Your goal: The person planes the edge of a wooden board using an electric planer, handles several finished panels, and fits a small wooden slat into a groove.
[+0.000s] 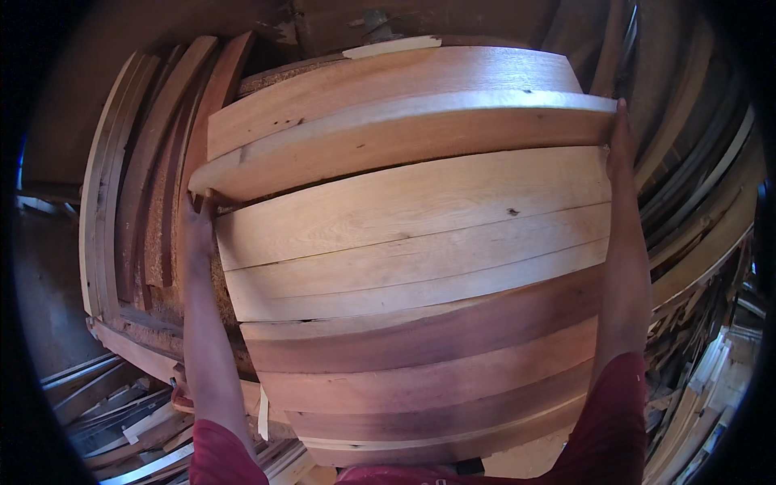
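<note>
A long wooden board (404, 149) stands tilted up on its edge, with a pale narrow edge facing up. My left hand (200, 222) is closed on its left end, and my right hand (619, 149) grips its right end. Behind it lies another board (501, 69). On the near side, pale boards (436, 194) lie flat, side by side. Closer to me come reddish-brown boards (436, 331) in the same row. The fingers of both hands are partly hidden by the tilted board's ends.
Long planks (166, 162) stand stacked at the left, with sawdust on some. More boards (703, 162) lie along the right. Heaps of offcuts (121, 428) fill the lower left, and loose strips (703, 388) the lower right. A pale wood scrap (394, 47) rests at the far edge.
</note>
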Demonstrator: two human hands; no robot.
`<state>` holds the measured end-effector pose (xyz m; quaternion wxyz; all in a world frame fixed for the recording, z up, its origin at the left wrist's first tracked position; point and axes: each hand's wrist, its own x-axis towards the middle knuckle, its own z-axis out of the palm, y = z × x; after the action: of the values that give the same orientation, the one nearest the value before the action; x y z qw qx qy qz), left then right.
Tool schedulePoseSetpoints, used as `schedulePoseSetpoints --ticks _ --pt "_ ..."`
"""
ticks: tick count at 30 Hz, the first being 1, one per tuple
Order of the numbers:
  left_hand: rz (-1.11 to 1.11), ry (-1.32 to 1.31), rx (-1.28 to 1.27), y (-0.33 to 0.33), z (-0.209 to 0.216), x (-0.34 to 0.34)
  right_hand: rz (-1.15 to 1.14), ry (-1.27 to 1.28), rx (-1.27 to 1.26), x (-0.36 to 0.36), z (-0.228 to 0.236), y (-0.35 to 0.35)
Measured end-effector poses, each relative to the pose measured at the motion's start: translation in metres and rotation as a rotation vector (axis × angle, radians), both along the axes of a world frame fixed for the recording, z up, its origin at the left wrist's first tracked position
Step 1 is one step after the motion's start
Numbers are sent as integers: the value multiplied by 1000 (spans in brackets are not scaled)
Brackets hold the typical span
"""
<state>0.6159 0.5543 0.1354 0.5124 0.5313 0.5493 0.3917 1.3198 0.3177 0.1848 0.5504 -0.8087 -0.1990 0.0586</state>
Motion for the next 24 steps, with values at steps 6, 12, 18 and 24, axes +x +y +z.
schedulePoseSetpoints --ticks 6,12,18,24 --pt "-11 235 222 -11 -1 -12 47 -145 -56 -28 5 -16" --pt "-44 144 153 -4 3 -19 56 -72 31 -4 -6 -25" --pt "-53 -6 111 -8 -4 -29 145 99 -93 18 -16 -32" --pt "-106 245 65 -11 -13 -39 240 219 79 -8 0 -39"
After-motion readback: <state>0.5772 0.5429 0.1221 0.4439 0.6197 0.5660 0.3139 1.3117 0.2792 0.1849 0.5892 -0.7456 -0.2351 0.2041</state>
